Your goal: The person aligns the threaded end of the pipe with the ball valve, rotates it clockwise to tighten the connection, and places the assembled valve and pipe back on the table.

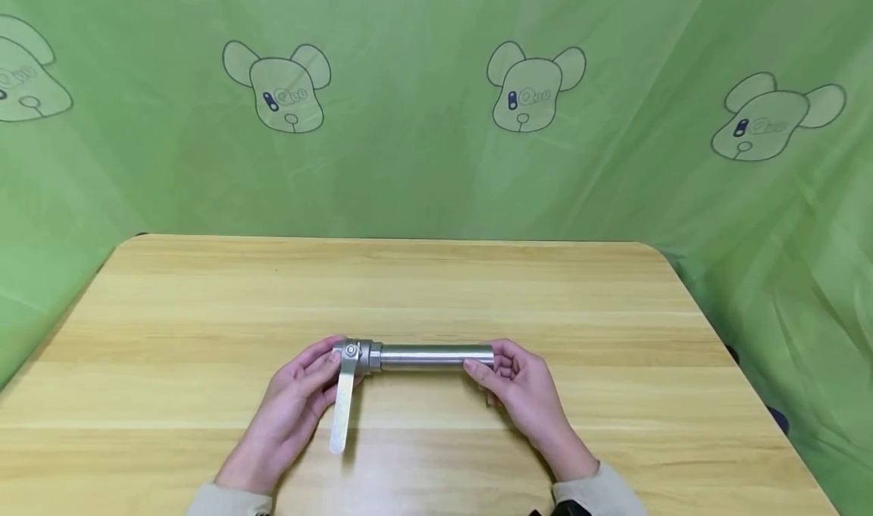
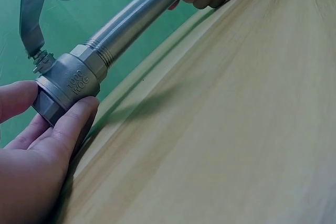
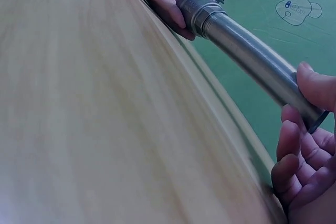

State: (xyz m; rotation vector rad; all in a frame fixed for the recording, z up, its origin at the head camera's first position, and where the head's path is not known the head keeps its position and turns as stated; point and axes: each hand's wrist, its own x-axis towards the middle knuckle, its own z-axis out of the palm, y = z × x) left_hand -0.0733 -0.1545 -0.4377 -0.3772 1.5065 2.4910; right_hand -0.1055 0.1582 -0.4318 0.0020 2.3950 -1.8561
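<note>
A metal ball valve (image 2: 73, 82) with a flat lever handle (image 1: 342, 414) is joined to a smooth steel pipe (image 1: 430, 356). My left hand (image 1: 293, 406) grips the valve body, thumb on the near side and fingers around the far side. Raised letters on the body face the left wrist camera. At the pipe's free end, my right hand (image 1: 521, 387) pinches it between thumb and fingers. Threads show in the left wrist view where the pipe enters the valve's hex end. Held level between both hands, the assembly is above the table, and the lever points toward me.
A wood-grain table (image 1: 436, 289) with rounded far corners lies beneath the hands. Behind it and at both sides hangs a green curtain (image 1: 409, 175) printed with cartoon animal heads. A light sleeve (image 1: 600, 493) covers the right forearm.
</note>
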